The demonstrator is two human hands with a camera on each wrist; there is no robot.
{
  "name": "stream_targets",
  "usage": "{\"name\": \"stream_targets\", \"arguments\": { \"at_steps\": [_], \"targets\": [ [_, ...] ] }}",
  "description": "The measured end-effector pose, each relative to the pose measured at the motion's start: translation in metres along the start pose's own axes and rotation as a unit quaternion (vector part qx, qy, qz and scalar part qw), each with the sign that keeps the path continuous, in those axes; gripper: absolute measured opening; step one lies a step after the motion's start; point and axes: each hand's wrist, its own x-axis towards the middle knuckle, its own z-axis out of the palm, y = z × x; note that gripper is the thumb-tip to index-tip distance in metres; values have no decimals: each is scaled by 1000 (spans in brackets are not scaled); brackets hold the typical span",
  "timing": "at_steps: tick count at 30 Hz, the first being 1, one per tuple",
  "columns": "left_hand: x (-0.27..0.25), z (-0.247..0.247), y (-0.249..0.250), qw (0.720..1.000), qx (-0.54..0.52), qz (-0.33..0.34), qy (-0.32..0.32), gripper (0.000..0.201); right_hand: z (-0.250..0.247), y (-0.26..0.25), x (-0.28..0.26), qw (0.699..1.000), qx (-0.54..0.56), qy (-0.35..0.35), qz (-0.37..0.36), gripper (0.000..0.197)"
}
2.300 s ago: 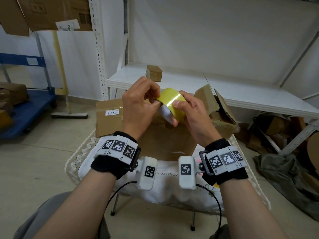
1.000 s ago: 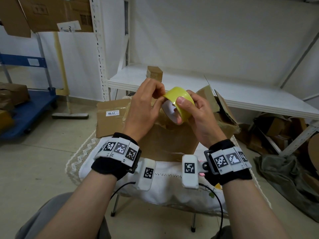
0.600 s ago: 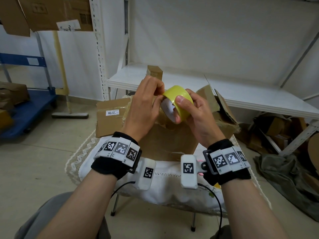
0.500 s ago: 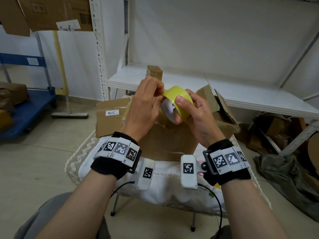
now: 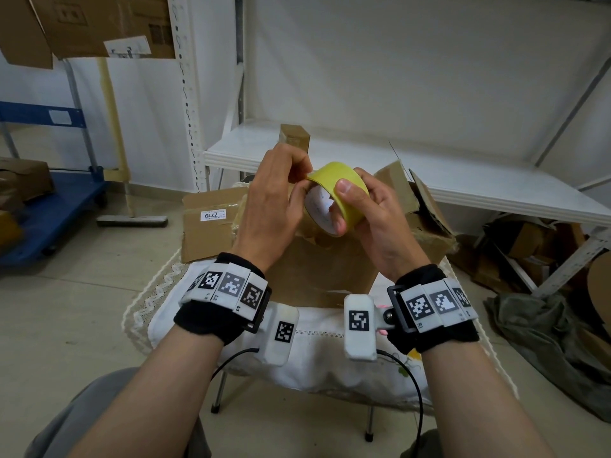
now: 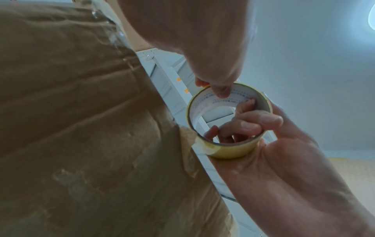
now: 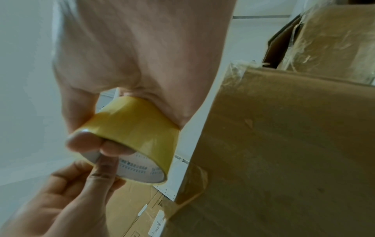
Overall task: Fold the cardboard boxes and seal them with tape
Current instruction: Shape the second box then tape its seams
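Note:
A yellow tape roll (image 5: 342,175) is held up in front of me, above a brown cardboard box (image 5: 317,269) that stands on the small table. My right hand (image 5: 342,206) grips the roll, thumb on its outer face and fingers through the white core. My left hand (image 5: 302,180) pinches the roll's upper left rim, where a short bit of tape lifts. The left wrist view shows the tape roll (image 6: 233,150) beside the box (image 6: 81,112). The right wrist view shows the tape roll (image 7: 138,128) and the box (image 7: 284,144) to its right.
The box rests on a small table with a white lace cloth (image 5: 324,352). Behind are a labelled flat box (image 5: 208,223), a torn open box (image 5: 426,219), and a white shelf (image 5: 463,180) bearing a small box (image 5: 294,137). A blue cart (image 5: 49,206) is left; cardboard scraps (image 5: 529,246) right.
Both hands have lifted the roll slightly and turned it a little. The left fingertips stay at its upper rim, and the box has not moved.

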Motion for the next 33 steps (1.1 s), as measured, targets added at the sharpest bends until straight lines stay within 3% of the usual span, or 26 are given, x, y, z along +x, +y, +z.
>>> {"name": "stream_targets", "arguments": {
  "at_steps": [6,12,19,33],
  "targets": [
    [-2,1,-1,1000,0,-8,7,18,-3,-2,-1,1000,29,-2,-2,13],
    [2,0,-7,998,-22,-24,45,8,-5,0,0,999,39,0,-5,17],
    [3,1,-7,998,-54,-42,7,9,-5,3,1,999,34,9,7,26],
    [2,1,-6,997,-58,-40,-6,11,-5,5,2,999,35,16,12,21]
  ]
}}
